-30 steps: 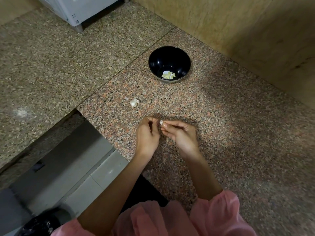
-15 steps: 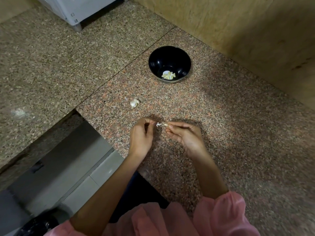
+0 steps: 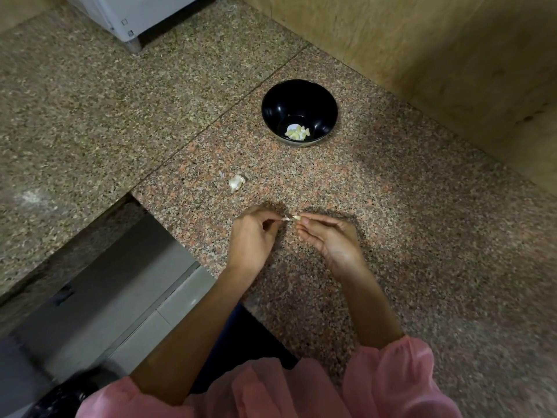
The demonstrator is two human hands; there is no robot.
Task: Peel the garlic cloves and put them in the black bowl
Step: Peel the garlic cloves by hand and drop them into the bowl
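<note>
Evidently mid-peel: fingers of the right hand (image 3: 330,241) pinch a small pale garlic clove (image 3: 296,218), those of the left hand (image 3: 251,236) its papery skin (image 3: 286,219); next, likely, transfer to the round black bowl (image 3: 271,116).

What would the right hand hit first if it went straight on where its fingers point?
Its fingers point left, so the right hand, pinching a garlic clove, would probably meet the left hand first, at the fingertips pinching a scrap of skin. Both seem level, though one view leaves depth unsure.
</note>
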